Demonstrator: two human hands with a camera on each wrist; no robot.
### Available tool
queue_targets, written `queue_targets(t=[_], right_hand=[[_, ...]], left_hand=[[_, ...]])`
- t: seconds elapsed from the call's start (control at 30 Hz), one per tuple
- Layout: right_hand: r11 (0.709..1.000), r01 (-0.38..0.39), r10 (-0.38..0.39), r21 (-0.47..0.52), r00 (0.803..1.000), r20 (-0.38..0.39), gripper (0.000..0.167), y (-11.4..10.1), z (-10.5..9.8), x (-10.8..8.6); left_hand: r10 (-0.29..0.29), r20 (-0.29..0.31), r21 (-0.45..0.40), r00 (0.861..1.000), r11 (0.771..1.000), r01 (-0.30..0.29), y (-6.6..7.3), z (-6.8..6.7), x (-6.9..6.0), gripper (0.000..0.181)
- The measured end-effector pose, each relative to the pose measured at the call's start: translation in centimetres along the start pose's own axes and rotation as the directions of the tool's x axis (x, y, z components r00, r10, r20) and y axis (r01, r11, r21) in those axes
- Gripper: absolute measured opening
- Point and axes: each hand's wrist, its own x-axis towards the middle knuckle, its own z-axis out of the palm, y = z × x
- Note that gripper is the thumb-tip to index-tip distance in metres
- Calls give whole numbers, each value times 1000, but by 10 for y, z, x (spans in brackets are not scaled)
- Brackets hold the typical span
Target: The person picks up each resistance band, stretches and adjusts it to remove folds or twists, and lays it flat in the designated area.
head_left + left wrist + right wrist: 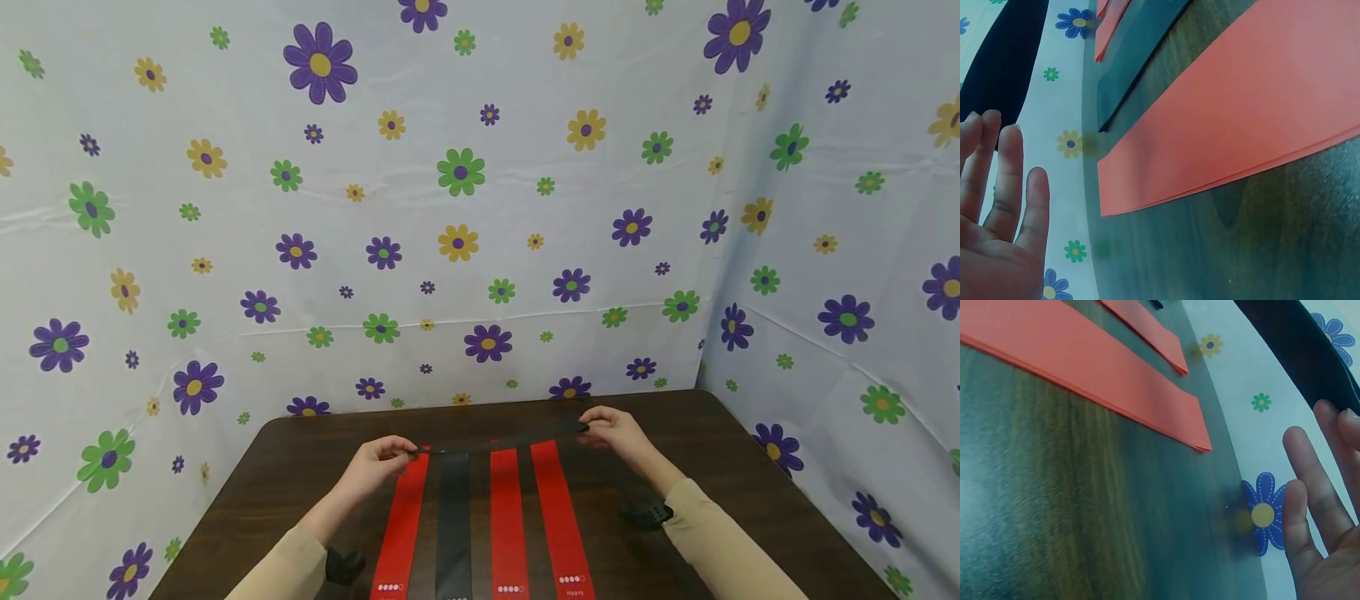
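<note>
A black resistance band (517, 438) is held up sideways above the table's far part. My left hand (377, 463) pinches one end between thumb and fingertips; my right hand (612, 430) pinches the other end. In the left wrist view the band (1007, 56) rises from the fingertips, the other fingers spread loosely. The right wrist view shows the band (1300, 344) meeting thumb and index finger. Below lie a left red band (401, 521), a black band (453, 525), a middle red band (509, 517) and a right red band (561, 517), side by side and apart.
The dark wooden table (300, 467) ends at a white flowered cloth (412, 358) behind it, with another cloth wall (825, 375) on the right. Black wrist devices (647, 514) hang under both forearms. White dots and "Heavy" are printed on the right red band's near end.
</note>
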Motion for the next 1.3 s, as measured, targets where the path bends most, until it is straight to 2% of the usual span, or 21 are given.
queue_targets(t=[0.17, 0.33, 0.47, 0.6, 0.8, 1.0, 1.13, 1.3], right_hand=[[1000, 19, -19, -11, 1000, -2, 28, -2, -1, -9], [1000, 0, 0, 20, 1000, -25, 31, -4, 0, -13], [1000, -15, 16, 21, 998, -55, 33, -6, 0, -13], [1000, -13, 13, 3, 997, -78, 26, -8, -2, -7], [998, -30, 27, -46, 997, -66, 23, -12, -11, 4], [996, -23, 20, -83, 999, -38, 31, -18, -18, 13], [995, -64, 61, -74, 997, -47, 40, -23, -19, 18], [993, -89, 86, -83, 995, -39, 39, -27, -19, 22]], left_hand=[[9, -12, 4, 1000, 1000, -9, -2, 3, 0, 18], [-10, -29, 33, 1000, 999, 11, -2, 6, -2, 18], [-2, -39, 66, 999, 998, 4, 0, 9, -4, 17], [18, -51, 79, 999, 997, -14, 3, 12, -6, 16], [46, -35, 87, 998, 995, -42, 8, 18, -9, 14], [78, -34, 158, 996, 985, -72, 14, 23, -13, 12], [105, -24, 197, 994, 975, -98, 20, 26, -17, 12], [131, 11, 216, 991, 968, -130, 26, 30, -22, 11]])
